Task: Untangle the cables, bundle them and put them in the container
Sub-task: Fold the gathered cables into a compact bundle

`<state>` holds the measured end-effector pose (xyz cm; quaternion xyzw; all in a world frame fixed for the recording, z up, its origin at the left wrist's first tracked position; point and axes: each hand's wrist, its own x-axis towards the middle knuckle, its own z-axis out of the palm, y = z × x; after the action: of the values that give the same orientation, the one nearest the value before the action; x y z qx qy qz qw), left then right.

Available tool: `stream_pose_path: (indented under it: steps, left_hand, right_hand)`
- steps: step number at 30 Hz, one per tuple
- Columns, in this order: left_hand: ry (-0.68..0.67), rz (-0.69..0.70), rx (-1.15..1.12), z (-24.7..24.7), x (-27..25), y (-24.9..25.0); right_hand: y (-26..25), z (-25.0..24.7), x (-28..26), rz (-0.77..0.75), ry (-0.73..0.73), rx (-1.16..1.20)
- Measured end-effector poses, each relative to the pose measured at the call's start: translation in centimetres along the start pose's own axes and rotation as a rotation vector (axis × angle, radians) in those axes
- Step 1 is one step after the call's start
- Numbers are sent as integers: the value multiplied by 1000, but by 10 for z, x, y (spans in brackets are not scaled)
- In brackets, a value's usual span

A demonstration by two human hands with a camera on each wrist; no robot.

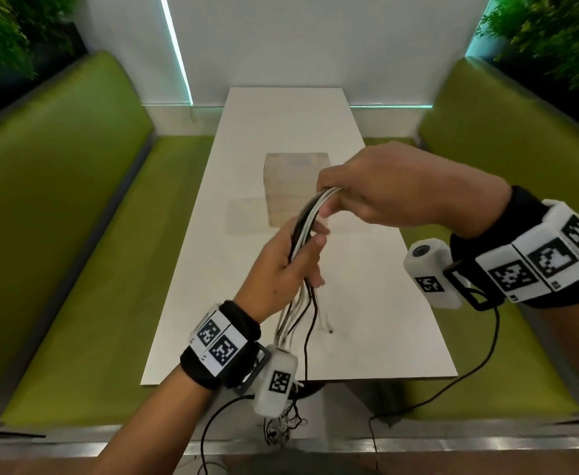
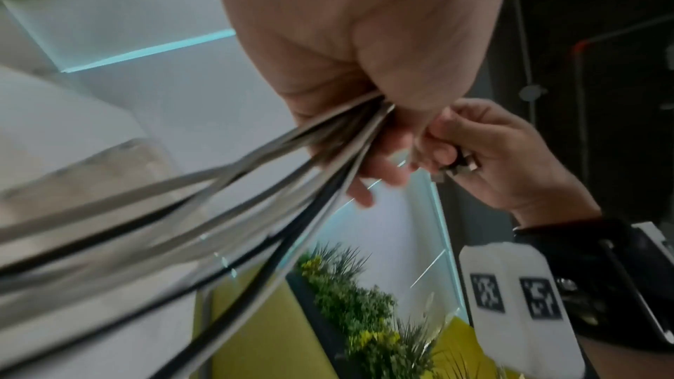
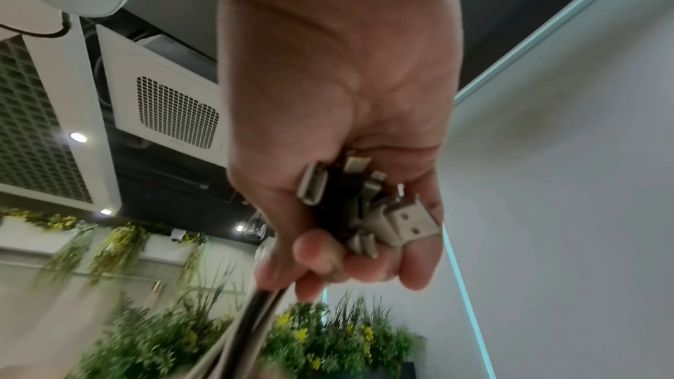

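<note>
2 hands grip the cables (image 1: 303, 228) at frame centre, above the tabletop (image 1: 367, 303): left hand (image 1: 281, 265) around the strands, right hand (image 1: 377, 190) clutching the plugs (image 3: 379, 212). Container (image 1: 295, 186) stands behind.

Cable ends and container mostly out of my sight

My right hand (image 1: 380, 190) covers the container's (image 1: 283, 186) near corner; the cables (image 1: 302, 231) are motion-blurred, their lower ends lost behind my left wrist camera (image 1: 276, 385), so I can't count them.

Smooth plastic-sheathed cables (image 1: 302, 231) (white and black), metal plugs (image 3: 397, 221), matt white table (image 1: 367, 303)
</note>
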<state>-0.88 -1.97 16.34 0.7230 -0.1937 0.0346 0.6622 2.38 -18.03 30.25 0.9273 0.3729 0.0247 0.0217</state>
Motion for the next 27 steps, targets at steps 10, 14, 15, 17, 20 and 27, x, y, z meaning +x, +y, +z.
stream_pose_path:
  steps: [10,14,15,17,20,27]
  left_hand:
    - [-46,-29,-76,-14,-11,-12]
    - [111,-40,-190,-19,-9,-9]
    - [181,-9,-202,-19,-7,-7]
    - [271,54,-267,-16,-1,-4]
    - [369,22,-415,-7,6,-3]
    - [452,-158,-508,-7,-1,-2]
  right_hand:
    - [12,8,-11,103,56,227]
    - [15,29,-13,195,83,482]
    - [12,41,-12,228,63,584]
    - [-3,70,-7,260,-24,782]
    - [-34,110,3,209,-111,1033]
    - [-63,135,15,184,-170,1028]
